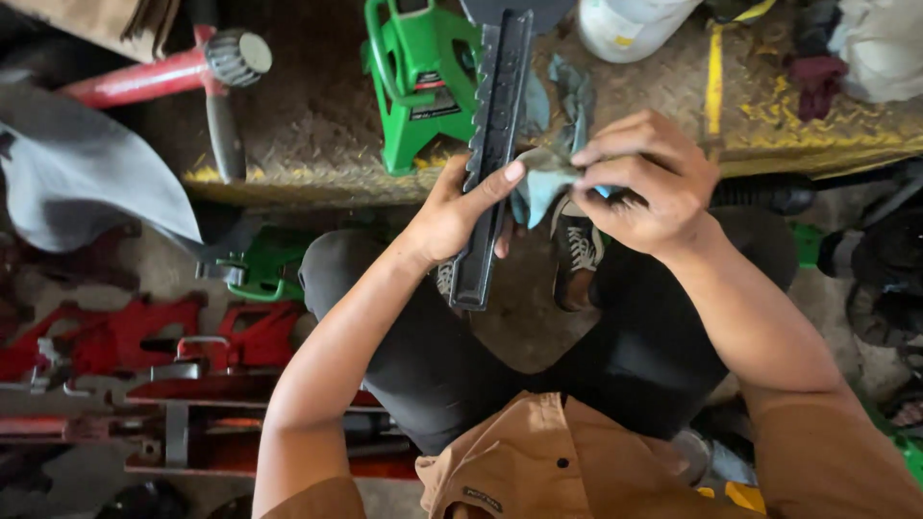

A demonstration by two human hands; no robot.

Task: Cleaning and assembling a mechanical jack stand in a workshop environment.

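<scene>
Gripping a long black notched metal bar (490,154) near its lower half, the left hand (452,216) has its fingers wrapped around it, holding it upright at the centre of the frame. The right hand (649,183) is pinched shut on a grey-blue rag (548,173) pressed against the bar's right edge. A green jack stand (418,82) sits upper centre, on the checker-plate step (308,125).

Soft, even daylight falls from above on my hands and forearms; no hard glare anywhere. My left hand (452,216) and the toothed black bar (490,144) look sharp. My right hand (649,183) is slightly smeared. The red stands (125,336) at lower left sit dim in shadow, and the edges bend and soften.
</scene>
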